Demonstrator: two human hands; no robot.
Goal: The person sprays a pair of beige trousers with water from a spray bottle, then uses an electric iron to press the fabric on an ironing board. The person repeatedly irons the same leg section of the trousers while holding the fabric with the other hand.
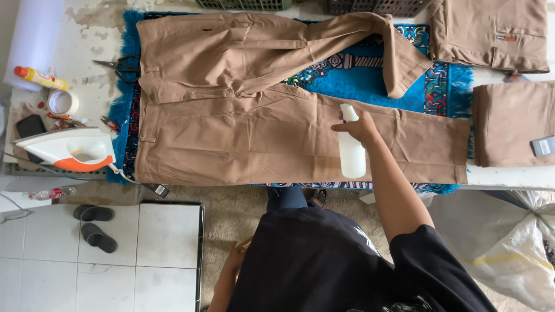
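In the head view, the right hand [361, 124] holds a white plastic spray bottle [351, 153] by its neck, fingers [342, 125] wrapped round the trigger head, the smooth cylindrical body hanging below the fist. The bottle hovers over the lower leg of the tan trousers [260, 136], a matte woven cloth spread flat; the upper leg is folded back on itself. Under them lies a blue patterned mat [370, 84] with a fringed edge, on the chipped white worktop [92, 34]. The left hand [231, 263] hangs low beside the black shirt; whether its fingers are open I cannot tell. A white and orange iron [66, 149] rests at the left, and folded tan trousers [509, 124] lie at the right.
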